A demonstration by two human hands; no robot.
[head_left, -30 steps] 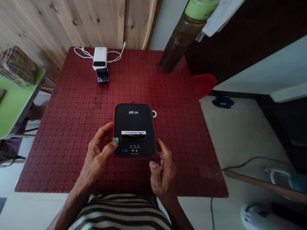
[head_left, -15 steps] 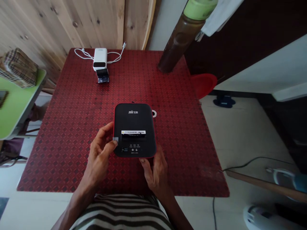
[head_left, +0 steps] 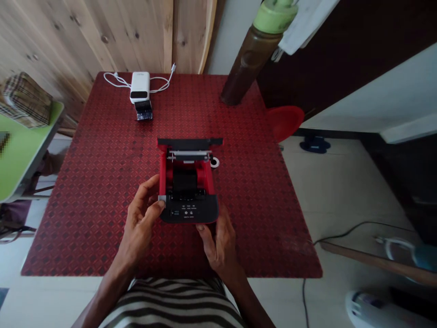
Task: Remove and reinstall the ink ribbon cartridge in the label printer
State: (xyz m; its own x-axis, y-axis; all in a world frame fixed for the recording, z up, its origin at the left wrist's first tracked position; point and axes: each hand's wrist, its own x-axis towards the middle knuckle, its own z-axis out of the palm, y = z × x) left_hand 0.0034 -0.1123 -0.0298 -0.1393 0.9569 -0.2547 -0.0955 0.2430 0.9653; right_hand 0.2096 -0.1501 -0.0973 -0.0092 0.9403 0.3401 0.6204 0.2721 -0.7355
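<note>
Between my hands is a black and red label printer (head_left: pixel 189 209), its hinged lid (head_left: pixel 190 144) raised at the far side. Inside the red cavity lies a dark roll (head_left: pixel 185 180), and a metal bar shows under the lid. My left hand (head_left: pixel 141 218) grips the printer's left side, thumb on the grey tab (head_left: pixel 162 200) at the edge. The right near corner is held by my right hand (head_left: pixel 218 239), thumb at the front edge and fingers partly hidden beside the casing. A small white ring (head_left: pixel 214 162) shows just right of the printer.
The printer is over a red patterned table (head_left: pixel 259 218). Towards the back are a white power bank (head_left: pixel 139 86) with a cable, a crumpled black strip (head_left: pixel 144 111) and a tall brown bottle (head_left: pixel 244 61). A red stool (head_left: pixel 287 122) stands beyond the right edge, a green table (head_left: pixel 30 150) at left.
The printer's lid has swung up and back from closed, exposing the red interior and dark roll. Both hands keep their hold on the printer, and the view has shifted slightly.
</note>
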